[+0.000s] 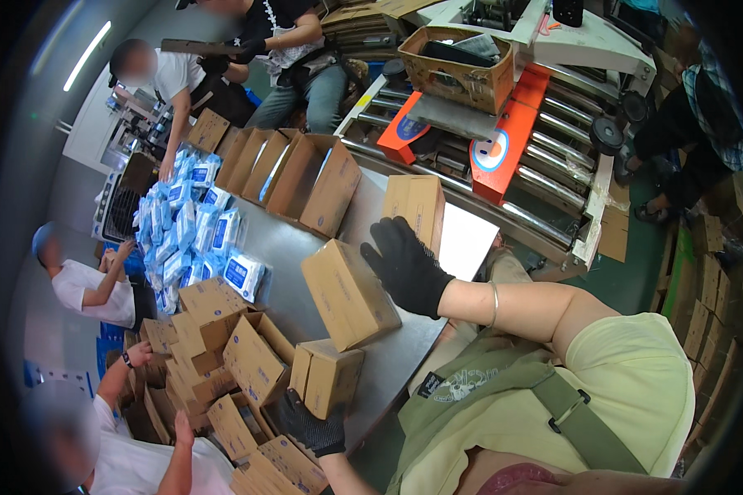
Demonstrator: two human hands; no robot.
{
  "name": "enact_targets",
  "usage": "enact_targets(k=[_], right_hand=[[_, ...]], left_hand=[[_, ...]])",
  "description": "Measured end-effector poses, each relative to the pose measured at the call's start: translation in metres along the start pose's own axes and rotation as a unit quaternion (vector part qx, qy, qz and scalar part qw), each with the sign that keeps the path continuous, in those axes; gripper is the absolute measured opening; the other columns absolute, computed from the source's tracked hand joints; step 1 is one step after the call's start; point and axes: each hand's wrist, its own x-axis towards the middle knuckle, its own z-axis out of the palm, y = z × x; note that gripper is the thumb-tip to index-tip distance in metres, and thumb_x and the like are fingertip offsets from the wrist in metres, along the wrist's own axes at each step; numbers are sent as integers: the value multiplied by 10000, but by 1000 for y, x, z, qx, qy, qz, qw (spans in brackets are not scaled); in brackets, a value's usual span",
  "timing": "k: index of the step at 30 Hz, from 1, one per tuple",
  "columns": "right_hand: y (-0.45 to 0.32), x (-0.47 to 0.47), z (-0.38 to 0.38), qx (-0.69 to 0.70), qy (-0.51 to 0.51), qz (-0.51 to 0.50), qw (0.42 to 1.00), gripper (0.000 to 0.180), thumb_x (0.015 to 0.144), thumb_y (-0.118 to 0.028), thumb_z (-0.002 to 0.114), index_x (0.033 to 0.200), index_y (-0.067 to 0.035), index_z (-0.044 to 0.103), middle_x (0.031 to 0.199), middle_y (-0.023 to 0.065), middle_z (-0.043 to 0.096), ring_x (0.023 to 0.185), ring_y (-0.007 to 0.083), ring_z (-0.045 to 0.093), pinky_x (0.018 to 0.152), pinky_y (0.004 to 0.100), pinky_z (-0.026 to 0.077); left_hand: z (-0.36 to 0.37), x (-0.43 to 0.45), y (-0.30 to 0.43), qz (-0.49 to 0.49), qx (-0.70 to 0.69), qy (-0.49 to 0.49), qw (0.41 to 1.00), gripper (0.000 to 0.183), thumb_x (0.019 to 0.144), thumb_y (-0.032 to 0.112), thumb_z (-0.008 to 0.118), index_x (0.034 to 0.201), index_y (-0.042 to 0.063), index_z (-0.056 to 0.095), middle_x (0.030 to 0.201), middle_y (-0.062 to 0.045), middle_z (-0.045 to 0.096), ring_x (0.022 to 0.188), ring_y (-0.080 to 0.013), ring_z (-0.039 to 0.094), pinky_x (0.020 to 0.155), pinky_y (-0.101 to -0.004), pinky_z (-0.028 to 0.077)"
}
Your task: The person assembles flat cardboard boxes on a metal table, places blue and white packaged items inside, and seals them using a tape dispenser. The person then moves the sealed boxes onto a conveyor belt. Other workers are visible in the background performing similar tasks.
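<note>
My left hand (312,427), in a black glove, is against the near end of a closed cardboard box (328,374), its fingers round the lower corner. My right hand (408,266), gloved the same way, hovers palm down with thumb and fingers apart. It overlaps the edge of a larger closed carton (347,294), which lies tilted on the metal table (285,244); whether it touches the carton cannot be told. Just beyond the right fingers stands another closed carton (415,201), partly hidden by the hand.
Open cartons (309,179) stand in a row at the far edge, near a heap of blue-and-white wipe packs (189,229). Several cartons (207,346) are piled at left. A roller conveyor (532,173) with orange guides adjoins the table. Co-workers (99,288) work around it.
</note>
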Motion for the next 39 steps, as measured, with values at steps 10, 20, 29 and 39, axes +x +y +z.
enact_targets(k=[10,20,29,39], right_hand=[[34,-10,0,258,240,-12,936,441,707,-159,640,1108,12,575,1169,203,532,1142,348,484,1000,484,352],[424,-53,19,3,228,465,855,612,717,-422,676,1187,-50,553,1211,229,533,1138,365,499,1006,421,367],[521,-11,28,16,-32,509,860,495,789,-484,535,1087,-101,636,1112,196,610,1071,353,557,971,419,387],[432,-52,23,-68,259,452,851,368,824,-370,574,1009,-57,626,1015,190,624,993,335,582,863,432,449]], left_hand=[[1,8,-1,-4,37,-8,999,906,561,434,766,1297,38,417,1252,-241,461,1188,-400,426,1001,-530,327],[-18,15,17,26,84,-19,996,929,610,605,724,1256,-18,486,1256,-268,485,1173,-422,441,1020,-525,304],[-17,19,16,18,60,-14,998,939,577,561,777,1237,-36,480,1226,-261,503,1168,-433,442,998,-503,346],[13,22,-5,-21,-11,-7,1000,910,552,394,789,1305,31,430,1331,-245,428,1256,-418,377,1041,-507,309]])
